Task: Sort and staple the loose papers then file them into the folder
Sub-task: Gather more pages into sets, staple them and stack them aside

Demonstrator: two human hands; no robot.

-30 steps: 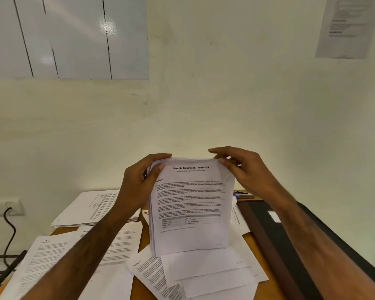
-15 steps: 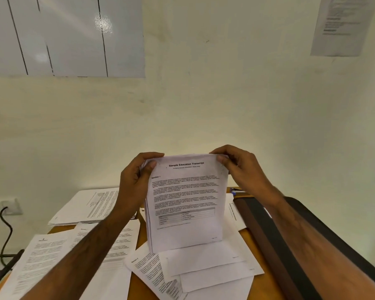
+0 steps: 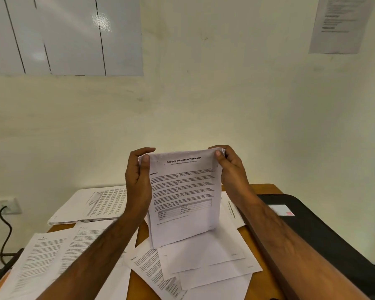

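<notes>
head view: both hands' fingers (image 3: 146,159) pinch upright rectangular paper stack (image 3: 185,198) corners.

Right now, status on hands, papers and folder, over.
Left hand and right hand grip stack by top corners, upright on desk. Folder at right. Loose sheets under stack.

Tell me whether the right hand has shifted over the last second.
Yes. Against the wall notice, the right hand edged slightly left, onto the paper stack's top corner.
</notes>
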